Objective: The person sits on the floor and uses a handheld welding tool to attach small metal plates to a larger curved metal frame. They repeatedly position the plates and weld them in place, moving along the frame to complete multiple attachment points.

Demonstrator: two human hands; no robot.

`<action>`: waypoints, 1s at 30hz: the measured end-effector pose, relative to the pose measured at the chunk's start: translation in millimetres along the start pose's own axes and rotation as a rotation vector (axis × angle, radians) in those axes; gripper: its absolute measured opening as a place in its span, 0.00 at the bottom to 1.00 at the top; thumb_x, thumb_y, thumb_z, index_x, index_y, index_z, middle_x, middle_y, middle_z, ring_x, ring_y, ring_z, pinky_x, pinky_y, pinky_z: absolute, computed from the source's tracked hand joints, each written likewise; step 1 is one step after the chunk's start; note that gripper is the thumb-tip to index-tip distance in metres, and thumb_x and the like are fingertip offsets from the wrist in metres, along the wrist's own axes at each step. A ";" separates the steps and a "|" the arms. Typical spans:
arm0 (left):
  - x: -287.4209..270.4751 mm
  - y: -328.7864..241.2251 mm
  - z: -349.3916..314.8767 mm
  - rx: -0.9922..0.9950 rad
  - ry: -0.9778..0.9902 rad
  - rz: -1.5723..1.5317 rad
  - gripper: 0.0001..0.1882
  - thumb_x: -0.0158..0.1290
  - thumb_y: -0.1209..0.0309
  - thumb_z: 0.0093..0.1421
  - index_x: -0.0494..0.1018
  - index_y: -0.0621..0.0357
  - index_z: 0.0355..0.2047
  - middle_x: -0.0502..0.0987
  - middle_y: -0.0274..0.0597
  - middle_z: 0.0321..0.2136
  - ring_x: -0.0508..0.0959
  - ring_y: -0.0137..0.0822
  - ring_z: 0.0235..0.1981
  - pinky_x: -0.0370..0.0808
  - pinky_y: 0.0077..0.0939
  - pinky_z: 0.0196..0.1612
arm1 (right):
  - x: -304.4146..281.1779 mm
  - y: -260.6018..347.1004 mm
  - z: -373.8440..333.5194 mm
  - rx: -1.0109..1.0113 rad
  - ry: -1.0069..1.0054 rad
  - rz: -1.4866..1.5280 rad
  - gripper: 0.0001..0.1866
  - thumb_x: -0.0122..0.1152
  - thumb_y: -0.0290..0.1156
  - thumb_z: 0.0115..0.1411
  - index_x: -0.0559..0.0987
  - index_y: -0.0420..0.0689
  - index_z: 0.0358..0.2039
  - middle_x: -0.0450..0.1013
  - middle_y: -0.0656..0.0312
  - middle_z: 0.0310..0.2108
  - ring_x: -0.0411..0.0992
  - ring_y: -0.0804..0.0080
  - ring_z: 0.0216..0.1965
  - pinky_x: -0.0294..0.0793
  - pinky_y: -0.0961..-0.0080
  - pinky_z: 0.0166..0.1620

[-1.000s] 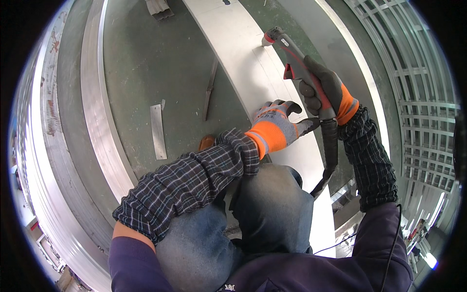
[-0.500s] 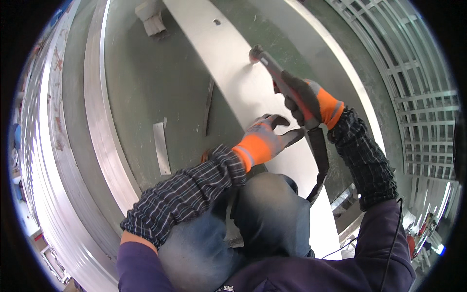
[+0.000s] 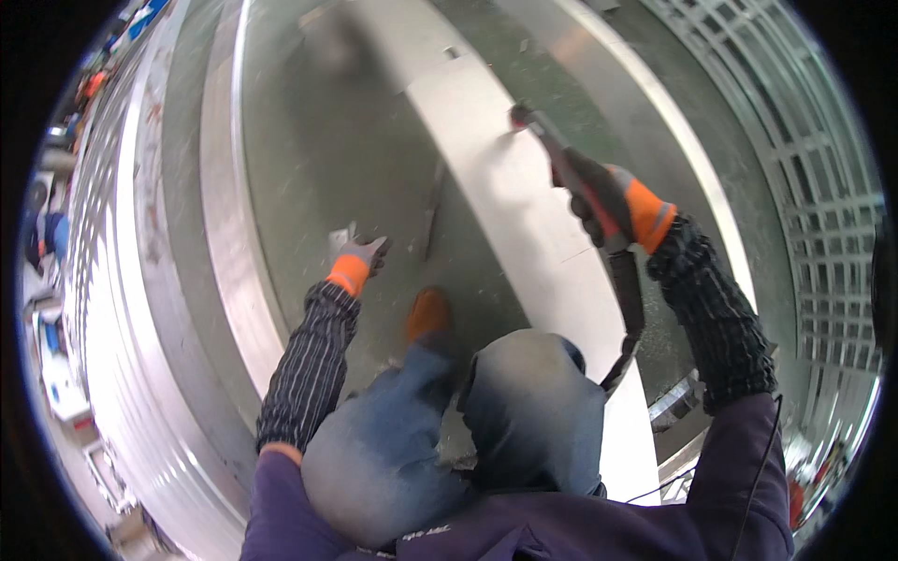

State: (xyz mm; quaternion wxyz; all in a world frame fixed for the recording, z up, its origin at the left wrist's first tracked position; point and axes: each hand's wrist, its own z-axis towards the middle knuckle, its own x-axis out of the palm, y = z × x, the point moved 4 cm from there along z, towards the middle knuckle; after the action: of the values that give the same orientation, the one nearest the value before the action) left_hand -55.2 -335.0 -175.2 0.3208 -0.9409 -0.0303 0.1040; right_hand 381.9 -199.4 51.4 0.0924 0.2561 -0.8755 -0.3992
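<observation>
My right hand [image 3: 613,201], in a grey and orange glove, is closed around a slim red-and-black power tool [image 3: 580,182]. A black hose or sleeve [image 3: 625,290] trails from its rear. The tool's round head [image 3: 521,116] is over a long, flat metal plank [image 3: 552,252], close to its surface; contact is unclear. Low over the floor to the left, my gloved left hand [image 3: 363,254] covers most of a small metal strip [image 3: 338,239]. Only the strip's far end shows. The left fingers look partly bent, and their grip is hidden.
A thin dark strip [image 3: 434,210] lies on the green floor left of the plank. Long metal profiles [image 3: 229,206] run along the left. Another long bar [image 3: 673,122] lies to the right, before a metal lattice [image 3: 832,224]. My orange shoe [image 3: 428,316] is near my left knee.
My left hand has moved left and away from the plank, down to the small metal strip. The right hand still grips the power tool. The whole view has shifted slightly.
</observation>
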 end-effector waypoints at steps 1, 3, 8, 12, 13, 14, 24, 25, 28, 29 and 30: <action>-4.2 13.9 14.6 0.067 -0.077 0.123 0.22 0.64 0.54 0.59 0.80 0.61 0.41 0.84 0.43 0.35 0.83 0.36 0.36 0.78 0.29 0.37 | -5.6 0.8 -3.3 -0.013 -0.066 -0.025 0.32 0.54 0.65 0.66 0.75 0.45 0.45 0.70 0.68 0.23 0.68 0.79 0.17 0.72 0.77 0.19; -18.0 35.7 22.3 0.181 -0.248 0.398 0.26 0.66 0.52 0.56 0.79 0.63 0.43 0.84 0.47 0.38 0.84 0.41 0.40 0.79 0.33 0.43 | 7.6 14.4 -13.7 0.016 0.019 0.106 0.32 0.55 0.64 0.65 0.76 0.44 0.47 0.70 0.70 0.23 0.68 0.82 0.17 0.70 0.81 0.18; 53.8 19.4 4.0 0.228 -0.259 0.532 0.39 0.68 0.48 0.52 0.73 0.64 0.56 0.82 0.52 0.48 0.81 0.47 0.49 0.76 0.37 0.55 | -12.3 3.7 -53.3 0.029 -0.188 0.279 0.29 0.56 0.62 0.66 0.77 0.46 0.46 0.67 0.73 0.17 0.64 0.82 0.10 0.65 0.83 0.12; 58.6 20.4 4.8 0.273 -0.171 0.647 0.44 0.67 0.48 0.52 0.68 0.61 0.62 0.78 0.55 0.55 0.76 0.51 0.58 0.74 0.40 0.60 | -18.0 -26.9 -59.7 0.089 0.019 0.533 0.26 0.51 0.61 0.69 0.75 0.47 0.41 0.66 0.71 0.14 0.62 0.80 0.07 0.64 0.83 0.09; 52.1 17.7 8.1 0.268 -0.326 0.713 0.44 0.67 0.47 0.52 0.68 0.61 0.62 0.77 0.55 0.56 0.75 0.51 0.59 0.73 0.40 0.60 | -16.8 -27.7 -67.9 0.097 -0.075 0.552 0.27 0.46 0.60 0.71 0.74 0.47 0.33 0.65 0.69 0.12 0.62 0.78 0.06 0.62 0.81 0.08; 47.9 15.3 11.6 0.258 -0.475 0.780 0.43 0.66 0.47 0.52 0.69 0.60 0.62 0.76 0.56 0.56 0.74 0.52 0.60 0.72 0.41 0.61 | -21.1 -35.4 -73.5 0.080 0.017 0.580 0.28 0.45 0.60 0.72 0.74 0.48 0.30 0.65 0.69 0.11 0.61 0.78 0.05 0.61 0.80 0.07; -90.2 215.0 9.9 -0.297 -0.611 0.573 0.47 0.71 0.48 0.47 0.70 0.70 0.59 0.76 0.63 0.55 0.75 0.53 0.61 0.72 0.41 0.63 | -19.3 -66.0 -107.9 0.131 -0.184 0.619 0.26 0.48 0.60 0.70 0.73 0.46 0.40 0.64 0.69 0.12 0.61 0.79 0.06 0.62 0.81 0.09; -74.3 209.5 17.0 -0.205 -0.600 0.584 0.48 0.73 0.51 0.45 0.69 0.70 0.59 0.77 0.63 0.55 0.75 0.53 0.60 0.72 0.41 0.63 | -23.7 -63.9 -113.1 0.116 -0.206 0.651 0.27 0.48 0.60 0.70 0.72 0.45 0.44 0.65 0.68 0.13 0.61 0.79 0.06 0.62 0.81 0.09; -90.2 209.5 22.1 -0.164 -0.584 0.615 0.43 0.72 0.54 0.48 0.71 0.69 0.58 0.78 0.61 0.54 0.77 0.53 0.58 0.74 0.39 0.60 | -21.4 -61.9 -110.5 0.093 -0.211 0.676 0.27 0.50 0.58 0.70 0.71 0.44 0.48 0.66 0.67 0.14 0.62 0.79 0.07 0.64 0.81 0.09; -101.1 206.8 22.8 -0.148 -0.597 0.623 0.41 0.71 0.55 0.49 0.71 0.68 0.58 0.78 0.60 0.54 0.77 0.53 0.57 0.74 0.39 0.59 | -20.6 -61.4 -110.2 0.083 -0.209 0.690 0.26 0.50 0.57 0.71 0.71 0.44 0.48 0.66 0.67 0.14 0.62 0.79 0.07 0.64 0.81 0.09; -114.1 199.4 21.6 -0.133 -0.610 0.632 0.40 0.71 0.56 0.49 0.72 0.68 0.57 0.79 0.60 0.53 0.78 0.53 0.57 0.75 0.38 0.58 | -17.4 -60.2 -108.2 0.076 -0.205 0.706 0.26 0.51 0.56 0.71 0.71 0.43 0.49 0.66 0.67 0.14 0.62 0.80 0.07 0.64 0.82 0.09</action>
State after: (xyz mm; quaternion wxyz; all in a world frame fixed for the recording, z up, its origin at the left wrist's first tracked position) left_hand -173.2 -494.2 -293.4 0.1882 -0.8488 0.1591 0.4678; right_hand 458.9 -294.0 79.1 0.1268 -0.0996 -0.9288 -0.3336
